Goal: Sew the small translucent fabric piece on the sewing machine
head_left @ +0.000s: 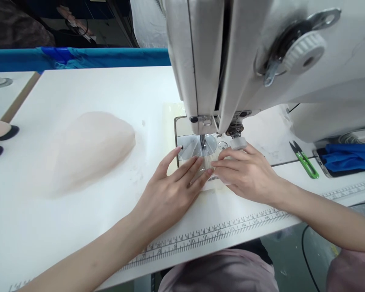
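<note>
— What are the two hands doing at the machine?

— Both lie flat on a small, thin, pale translucent piece of fabric (211, 183) spread on the white sewing table (79, 89), right in front of the needle. The left hand (170, 190) is open, fingers spread and stretched forward, the fingertips pressing the left part of the piece; its forefinger reaches to the edge of the metal needle plate (197, 145).

— And the right one?

— The right hand (246, 174) is open too, fingers held closer together and pointing left, pressing down on the right side of the same piece. The fingertips of the two hands nearly meet just below the presser foot (203, 142). Neither hand grips anything; they only hold the cloth down.

— Where is the machine itself?

— The white sewing machine head (231, 52) hangs right over the hands.

— Anything else nearby?

— A soft heap of pale pink fabric (91, 150) lies well to the left. Green-handled thread snips (305, 160) lie to the right, beside a folded blue cloth (349, 158). A printed ruler strip (219, 231) runs along the table's near edge.
</note>
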Demonstrator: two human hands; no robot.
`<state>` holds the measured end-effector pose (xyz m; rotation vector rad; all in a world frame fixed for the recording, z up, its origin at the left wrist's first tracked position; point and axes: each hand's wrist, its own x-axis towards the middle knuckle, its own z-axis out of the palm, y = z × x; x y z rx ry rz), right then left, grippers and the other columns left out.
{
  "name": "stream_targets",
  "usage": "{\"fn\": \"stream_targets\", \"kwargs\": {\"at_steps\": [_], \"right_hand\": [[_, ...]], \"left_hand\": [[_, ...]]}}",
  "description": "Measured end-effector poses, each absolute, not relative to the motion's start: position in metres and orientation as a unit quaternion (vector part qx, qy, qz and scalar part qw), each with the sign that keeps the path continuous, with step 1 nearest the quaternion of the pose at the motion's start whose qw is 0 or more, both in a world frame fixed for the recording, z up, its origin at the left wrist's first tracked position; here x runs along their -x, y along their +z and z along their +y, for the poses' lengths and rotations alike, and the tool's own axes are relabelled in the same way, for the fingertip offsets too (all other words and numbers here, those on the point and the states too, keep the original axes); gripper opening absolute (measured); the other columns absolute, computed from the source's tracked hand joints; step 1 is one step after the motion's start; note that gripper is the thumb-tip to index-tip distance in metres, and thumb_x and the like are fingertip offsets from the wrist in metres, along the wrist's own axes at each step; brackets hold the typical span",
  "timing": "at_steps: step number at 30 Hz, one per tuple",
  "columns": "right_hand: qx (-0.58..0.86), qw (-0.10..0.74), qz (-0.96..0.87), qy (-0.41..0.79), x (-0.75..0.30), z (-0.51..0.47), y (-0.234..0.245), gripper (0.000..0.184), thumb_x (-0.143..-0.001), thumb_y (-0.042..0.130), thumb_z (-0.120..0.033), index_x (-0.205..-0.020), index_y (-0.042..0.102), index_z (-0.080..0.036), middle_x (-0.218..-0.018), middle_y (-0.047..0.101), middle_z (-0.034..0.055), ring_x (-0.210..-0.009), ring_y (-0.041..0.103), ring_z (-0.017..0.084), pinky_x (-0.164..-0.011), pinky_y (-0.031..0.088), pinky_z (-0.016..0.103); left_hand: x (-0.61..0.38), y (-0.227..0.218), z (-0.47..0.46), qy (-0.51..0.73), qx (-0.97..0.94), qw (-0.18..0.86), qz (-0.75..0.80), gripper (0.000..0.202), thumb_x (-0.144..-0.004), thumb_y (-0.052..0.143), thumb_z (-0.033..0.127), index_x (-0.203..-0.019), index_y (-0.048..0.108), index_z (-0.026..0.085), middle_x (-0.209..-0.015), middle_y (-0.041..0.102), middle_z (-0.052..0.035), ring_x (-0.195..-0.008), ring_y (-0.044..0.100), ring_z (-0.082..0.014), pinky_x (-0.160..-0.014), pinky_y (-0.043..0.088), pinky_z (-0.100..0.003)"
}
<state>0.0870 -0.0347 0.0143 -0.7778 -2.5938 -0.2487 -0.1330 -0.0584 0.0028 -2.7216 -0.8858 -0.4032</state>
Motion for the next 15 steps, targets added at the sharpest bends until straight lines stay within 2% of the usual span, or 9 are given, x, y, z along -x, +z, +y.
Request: {"fn": "stream_targets", "kwargs": {"at_steps": [5, 9, 15], "right_hand": [[0.285, 0.228, -0.926, -0.099, -0.086, -0.03, 0.009, 0.026, -0.088, 0.046, -0.005, -0.084, 0.07, -0.014, -0.092, 0.075, 0.0026, -0.091, 0.063, 0.017, -0.079, 0.038, 0.034], [0.287, 0.252, -0.917, -0.119, -0.084, -0.023, 0.002, 0.028, -0.089, 0.045, -0.005, -0.083, 0.07, -0.015, -0.09, 0.075, 0.0017, -0.083, 0.063, 0.016, -0.078, 0.04, 0.033], [0.302, 0.243, -0.911, -0.142, -0.083, -0.011, -0.005, 0.029, -0.087, 0.045, -0.002, -0.082, 0.07, -0.017, -0.082, 0.074, 0.0018, -0.077, 0.061, 0.016, -0.083, 0.04, 0.034]], "left_hand": [[0.134, 0.0, -0.049, -0.153, 0.928, 0.134, -0.312, 0.032, -0.095, 0.049, 0.016, -0.126, 0.057, 0.017, -0.124, 0.064, -0.0118, -0.115, 0.061, -0.0236, -0.113, 0.028, -0.054], [0.134, -0.002, -0.04, -0.167, 0.924, 0.144, -0.313, 0.031, -0.096, 0.047, 0.017, -0.125, 0.057, 0.016, -0.122, 0.065, -0.0124, -0.114, 0.062, -0.0228, -0.113, 0.027, -0.055], [0.131, 0.007, -0.032, -0.112, 0.92, 0.129, -0.354, 0.033, -0.099, 0.041, 0.017, -0.13, 0.051, 0.019, -0.127, 0.063, -0.0088, -0.12, 0.058, -0.0208, -0.114, 0.024, -0.057]]}}
